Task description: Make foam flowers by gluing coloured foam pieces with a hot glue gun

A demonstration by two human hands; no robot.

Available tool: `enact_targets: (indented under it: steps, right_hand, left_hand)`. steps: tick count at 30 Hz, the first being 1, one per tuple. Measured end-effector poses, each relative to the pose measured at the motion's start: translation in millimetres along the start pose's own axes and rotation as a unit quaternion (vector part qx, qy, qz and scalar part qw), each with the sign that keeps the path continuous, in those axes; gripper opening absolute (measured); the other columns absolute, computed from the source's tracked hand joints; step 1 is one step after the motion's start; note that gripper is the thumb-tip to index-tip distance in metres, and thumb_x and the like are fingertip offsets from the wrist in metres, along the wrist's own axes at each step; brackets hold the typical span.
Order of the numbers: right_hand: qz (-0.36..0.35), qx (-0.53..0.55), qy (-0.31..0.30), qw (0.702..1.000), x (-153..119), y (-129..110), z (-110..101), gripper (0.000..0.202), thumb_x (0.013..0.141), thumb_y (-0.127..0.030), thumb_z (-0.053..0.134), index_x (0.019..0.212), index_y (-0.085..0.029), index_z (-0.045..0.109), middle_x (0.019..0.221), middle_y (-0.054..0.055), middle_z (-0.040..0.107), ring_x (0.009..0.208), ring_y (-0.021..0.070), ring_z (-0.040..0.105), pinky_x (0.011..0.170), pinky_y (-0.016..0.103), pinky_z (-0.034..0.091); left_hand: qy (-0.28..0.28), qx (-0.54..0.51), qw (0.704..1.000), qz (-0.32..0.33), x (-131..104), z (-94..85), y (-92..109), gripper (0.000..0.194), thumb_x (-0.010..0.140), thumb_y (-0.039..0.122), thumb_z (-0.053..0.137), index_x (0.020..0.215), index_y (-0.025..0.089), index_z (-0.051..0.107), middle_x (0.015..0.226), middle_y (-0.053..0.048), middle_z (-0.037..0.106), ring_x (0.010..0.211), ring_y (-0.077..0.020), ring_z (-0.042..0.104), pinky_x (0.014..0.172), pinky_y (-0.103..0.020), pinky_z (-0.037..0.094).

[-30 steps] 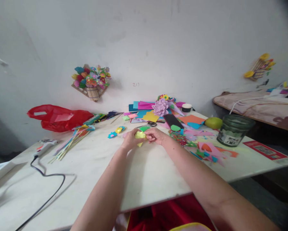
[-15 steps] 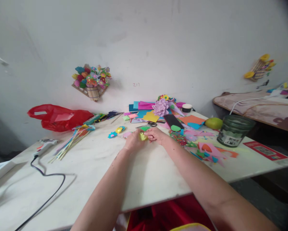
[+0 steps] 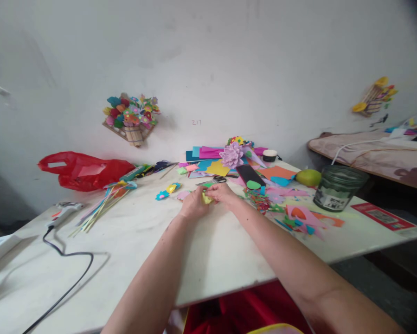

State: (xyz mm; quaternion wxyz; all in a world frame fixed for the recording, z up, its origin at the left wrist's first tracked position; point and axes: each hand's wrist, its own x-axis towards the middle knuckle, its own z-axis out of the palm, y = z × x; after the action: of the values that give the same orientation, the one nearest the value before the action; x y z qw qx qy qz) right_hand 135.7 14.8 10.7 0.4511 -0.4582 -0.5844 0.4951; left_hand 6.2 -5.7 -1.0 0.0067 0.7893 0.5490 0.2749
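Between my two hands, over the middle of the table, is a small yellow craft piece [image 3: 207, 198], mostly covered by my fingers. My left hand [image 3: 194, 204] is closed around its left side. From the right, my right hand [image 3: 222, 194] pinches at its upper edge, fingers pressed together. Just left of my hands lie a blue foam flower [image 3: 162, 195], a yellow foam flower [image 3: 174, 187] and a pink piece [image 3: 182, 195]. Behind my hands are a pair of scissors [image 3: 219, 179] and a bit of green foam [image 3: 208, 184].
Coloured foam sheets [image 3: 218, 168] with a purple flower [image 3: 232, 155] pile up at the back. Foam scraps [image 3: 304, 217] and a dark green jar [image 3: 338, 190] stand right. To the left are a corded glue gun [image 3: 65, 214], thin sticks [image 3: 96, 211] and a red plastic bag [image 3: 83, 171].
My right hand has shifted slightly up and left, closer to my left hand, over the yellow piece. The whole view has moved a little; the things on the table stay put.
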Motion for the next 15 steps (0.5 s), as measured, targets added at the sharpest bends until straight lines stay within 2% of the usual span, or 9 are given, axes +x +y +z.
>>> enact_targets:
  steps: [2,8,12,15]
  right_hand:
    - [-0.006,-0.019,0.010,1.000,1.3,0.2,1.4,0.011,0.054,-0.022,0.064,0.060,-0.014,0.058,0.050,-0.002,0.051,0.044,0.0074,0.045,0.039,0.019,0.035]
    - [-0.037,-0.016,0.033,0.999,5.0,5.6,6.3,0.011,0.052,-0.019,0.061,0.060,-0.013,0.057,0.049,-0.004,0.049,0.047,0.0069,0.045,0.042,0.018,0.034]
    - [-0.031,0.022,0.039,0.998,3.4,5.5,6.2,0.019,0.050,-0.016,0.062,0.066,-0.015,0.053,0.055,-0.005,0.050,0.051,0.0081,0.048,0.044,0.018,0.037]
    - [-0.034,0.053,0.014,0.998,1.7,2.7,4.4,0.017,0.051,-0.014,0.061,0.066,-0.015,0.053,0.058,-0.004,0.052,0.052,0.0076,0.048,0.046,0.019,0.038]
  left_hand:
    - [-0.004,-0.011,1.000,0.012,-0.3,-0.9,-0.7,0.052,0.066,0.038,0.054,0.111,0.020,0.039,0.094,-0.007,0.059,0.083,-0.0219,0.057,0.067,-0.030,0.041]
    - [-0.011,-0.040,0.999,0.012,-2.1,-4.7,-0.1,0.054,0.065,0.029,0.055,0.116,0.021,0.036,0.102,-0.007,0.057,0.089,-0.0206,0.055,0.071,-0.030,0.042]
    - [0.000,-0.064,0.998,0.020,-2.9,-4.5,1.9,0.053,0.067,0.035,0.054,0.115,0.022,0.037,0.100,-0.006,0.058,0.084,-0.0206,0.057,0.070,-0.031,0.043]
    - [0.009,-0.080,0.997,0.012,-3.0,-4.5,2.3,0.054,0.066,0.039,0.055,0.114,0.023,0.038,0.098,-0.006,0.058,0.082,-0.0210,0.058,0.069,-0.032,0.043]
